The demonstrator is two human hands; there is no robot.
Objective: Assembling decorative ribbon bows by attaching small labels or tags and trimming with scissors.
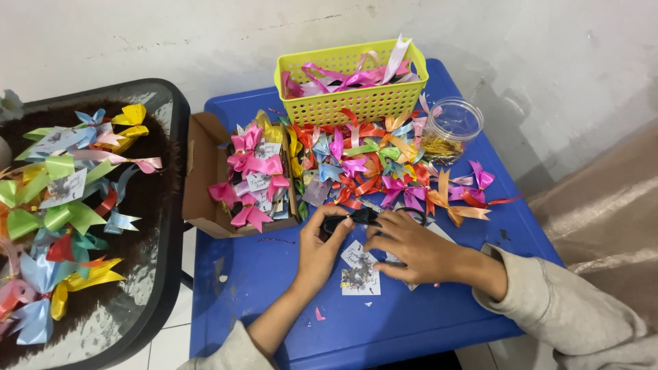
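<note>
My left hand (317, 251) and my right hand (411, 248) meet at the middle of a blue table (425, 322). Both hands touch a small black object (361, 216), its kind too small to tell. Just below it a small white printed card (360, 270) lies on the table between my hands. Behind my hands spreads a heap of coloured ribbon bows (370, 164) in orange, pink, blue and green. Both sleeves are beige.
A brown cardboard box (199, 185) with pink bows and cards stands left of my hands. A yellow-green plastic basket (353, 99) with ribbons sits at the back, a clear jar (449, 130) beside it. A dark tray (147, 240) with several bows lies at the left.
</note>
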